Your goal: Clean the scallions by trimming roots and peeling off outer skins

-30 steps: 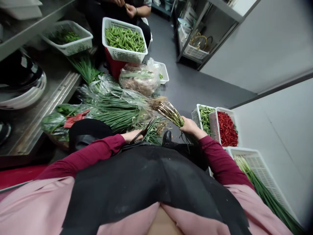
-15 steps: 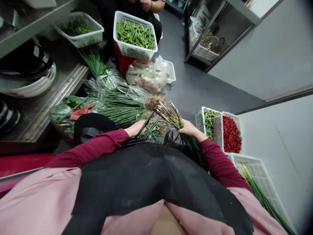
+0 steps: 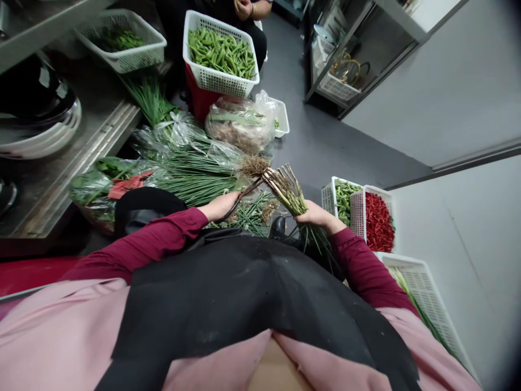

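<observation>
- Head view: a black apron (image 3: 260, 293) fills the bottom; beyond it is a smooth grey floor (image 3: 305, 152).
- The right hand (image 3: 315, 214) is wrapped closely around a bunch (image 3: 285, 193) of thin stems, held above the floor near the centre, roots (image 3: 254, 166) pointing up and left.
- The left hand (image 3: 223, 206) is curled around dark scissors (image 3: 240, 198), their tips at the place where stems meet roots.
- Below lie loose greens (image 3: 250, 214); to their left, long greens (image 3: 195, 176) spread over plastic.
- Left: a worn metal shelf (image 3: 97, 144) bearing stacked bowls (image 3: 44, 138).
- Top: a basket (image 3: 222, 84) of green pods on a red stand (image 3: 199, 100), near another person's hand (image 3: 243, 8).
- Right: a pale wall (image 3: 459, 217), with red chillies (image 3: 378, 222) in a white basket before it.
</observation>
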Demonstrator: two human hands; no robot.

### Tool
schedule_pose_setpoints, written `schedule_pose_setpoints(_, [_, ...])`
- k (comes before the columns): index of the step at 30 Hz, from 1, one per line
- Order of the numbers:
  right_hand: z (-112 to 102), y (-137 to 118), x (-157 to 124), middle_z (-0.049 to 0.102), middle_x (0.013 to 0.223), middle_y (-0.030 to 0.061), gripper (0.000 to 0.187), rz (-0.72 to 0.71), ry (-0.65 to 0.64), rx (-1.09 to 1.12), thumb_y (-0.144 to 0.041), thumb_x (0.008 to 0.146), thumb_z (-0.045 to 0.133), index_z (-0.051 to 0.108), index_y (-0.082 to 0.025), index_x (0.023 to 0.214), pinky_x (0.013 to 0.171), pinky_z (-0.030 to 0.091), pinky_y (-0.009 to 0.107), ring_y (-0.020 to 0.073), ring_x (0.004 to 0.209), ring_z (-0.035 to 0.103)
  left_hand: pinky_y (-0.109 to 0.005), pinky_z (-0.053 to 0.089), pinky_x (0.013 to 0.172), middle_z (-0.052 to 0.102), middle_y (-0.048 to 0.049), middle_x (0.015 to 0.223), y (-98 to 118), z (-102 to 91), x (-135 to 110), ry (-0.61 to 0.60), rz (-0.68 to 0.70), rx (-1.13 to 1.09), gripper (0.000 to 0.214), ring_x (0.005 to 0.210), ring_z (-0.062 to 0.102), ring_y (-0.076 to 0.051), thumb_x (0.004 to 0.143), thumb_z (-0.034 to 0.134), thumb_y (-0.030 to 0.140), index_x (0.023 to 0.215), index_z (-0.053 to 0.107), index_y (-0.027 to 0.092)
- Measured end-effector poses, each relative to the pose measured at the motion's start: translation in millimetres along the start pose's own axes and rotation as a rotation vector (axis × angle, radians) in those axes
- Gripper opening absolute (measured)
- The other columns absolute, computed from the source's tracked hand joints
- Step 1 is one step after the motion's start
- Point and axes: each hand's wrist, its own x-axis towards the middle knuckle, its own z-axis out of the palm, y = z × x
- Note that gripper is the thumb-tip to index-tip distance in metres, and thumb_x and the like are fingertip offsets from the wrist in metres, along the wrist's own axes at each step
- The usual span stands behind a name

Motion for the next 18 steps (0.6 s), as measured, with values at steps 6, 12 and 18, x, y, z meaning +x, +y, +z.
schedule_pose_setpoints(6, [21.8,-12.9,0.3,0.067,0.087,0.0075,0.058,0.102,0.16,-0.588,-0.029,0.062,0.063,0.053,-0.019,0.119,0.068,0.043,0.027,0.0216,0.076,0.061,-0.032,0.047,0.078,0.067,-0.0081,0.09,6.2,-6.5,-5.6,-0.092,0.027,-0.138,0.036,0.081,0.06,-0.022,0.064,0.046,0.019,0.098,0.057,0.015])
schedule_pose_setpoints(12, [26.7,-16.4,-5.3,0.068,0.094,0.0053,0.056,-0.028,0.038,-0.396,-0.023,0.063,0.063,0.054,-0.017,0.118,0.07,0.044,0.023,0.0175,0.078,0.061,-0.035,0.042,0.091,0.063,-0.0137,0.111,0.1,-10.0,-6.1,-0.004,0.126,-0.112,0.049,0.102,0.057,-0.026,0.066,0.047,0.02,0.114,0.054,0.014])
schedule_pose_setpoints(18, [35.5,-17.2,-4.6,0.068,0.094,0.0042,0.052,0.018,-0.014,-0.408,-0.024,0.061,0.064,0.056,-0.018,0.112,0.07,0.043,0.024,0.0183,0.08,0.062,-0.031,0.043,0.075,0.065,-0.0101,0.092,-11.3,-0.1,-7.0,-0.044,0.072,-0.016,0.036,0.079,0.059,-0.024,0.073,0.047,0.024,0.106,0.057,0.015])
